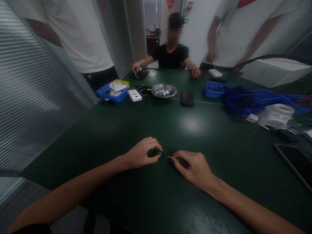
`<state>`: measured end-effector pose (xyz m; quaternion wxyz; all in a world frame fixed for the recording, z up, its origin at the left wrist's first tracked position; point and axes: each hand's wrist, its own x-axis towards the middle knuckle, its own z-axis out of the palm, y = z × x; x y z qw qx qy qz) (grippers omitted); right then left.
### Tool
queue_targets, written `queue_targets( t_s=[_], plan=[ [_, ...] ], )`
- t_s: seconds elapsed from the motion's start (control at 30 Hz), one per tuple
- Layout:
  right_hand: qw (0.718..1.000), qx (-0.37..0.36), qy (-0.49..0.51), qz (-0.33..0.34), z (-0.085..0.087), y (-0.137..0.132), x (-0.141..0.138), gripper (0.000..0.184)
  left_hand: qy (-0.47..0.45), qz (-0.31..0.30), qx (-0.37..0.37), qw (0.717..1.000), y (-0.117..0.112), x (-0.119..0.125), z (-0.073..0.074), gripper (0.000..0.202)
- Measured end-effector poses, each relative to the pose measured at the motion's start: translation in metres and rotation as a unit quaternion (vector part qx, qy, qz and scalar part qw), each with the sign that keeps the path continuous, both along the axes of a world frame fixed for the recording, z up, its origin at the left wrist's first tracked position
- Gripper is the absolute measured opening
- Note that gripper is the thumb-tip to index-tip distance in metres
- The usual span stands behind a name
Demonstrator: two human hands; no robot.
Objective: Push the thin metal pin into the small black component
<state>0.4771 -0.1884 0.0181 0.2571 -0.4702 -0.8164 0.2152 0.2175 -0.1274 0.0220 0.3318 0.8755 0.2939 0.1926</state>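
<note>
My left hand pinches a small dark piece with green on it, which looks like a little circuit board, though it is too small to be sure. Close by on the right, my right hand is closed at the fingertips on a thin, light-coloured pin-like piece, whose tip points at the green piece. A narrow gap seems to lie between the two pieces. Both hands are just above the dark green table.
Farther back are a metal dish with small parts, a black square pad and a white device. Blue bins line the right; a tablet lies at the right edge. A person sits opposite; two others stand.
</note>
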Motion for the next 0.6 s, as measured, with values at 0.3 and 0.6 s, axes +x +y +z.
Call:
queue_targets(
  t_s=[0.3, 0.6],
  plan=[
    [1.000, -0.002, -0.021, 0.000, -0.0011, 0.0000, -0.0012, 0.021, 0.009, -0.033, -0.003, 0.999, -0.0004, -0.0012, 0.0020, 0.018],
    [1.000, -0.002, -0.027, -0.002, -0.0010, 0.0004, -0.0021, 0.022, 0.016, -0.035, 0.001, 0.999, -0.0009, 0.0008, 0.0028, 0.019]
  ],
)
